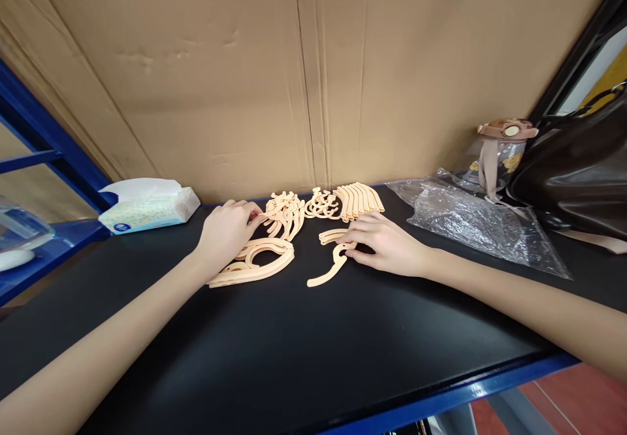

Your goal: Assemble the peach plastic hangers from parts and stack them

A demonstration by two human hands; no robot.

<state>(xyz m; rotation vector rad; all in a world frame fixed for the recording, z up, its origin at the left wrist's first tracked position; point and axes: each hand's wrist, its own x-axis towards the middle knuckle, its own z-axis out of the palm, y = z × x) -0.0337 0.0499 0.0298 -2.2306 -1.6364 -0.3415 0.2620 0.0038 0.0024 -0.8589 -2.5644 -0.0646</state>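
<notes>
Cream-coloured curved pieces lie on a black table. My left hand (pixel 229 234) is over the left end of a stack of long curved pieces (pixel 267 268), its thumb and forefinger pinched at the edge of a pile of hooked pieces (pixel 289 216). My right hand (pixel 385 244) has its fingers closed on the end of a hooked piece (pixel 324 278) that lies on the table. Just behind that piece is a short curved piece (pixel 332 236), its right end under my fingers. Farther back sit a heap of small hooks (pixel 321 204) and a row of curved arms (pixel 359 201).
A tissue pack (pixel 149 208) rests at the back left beside a blue frame (pixel 53 131). On the right are a crumpled clear plastic bag (pixel 465 216), a bottle with a strap (pixel 507 144) and a dark bag (pixel 578 167). Cardboard (pixel 220 82) stands behind the table (pixel 304 356).
</notes>
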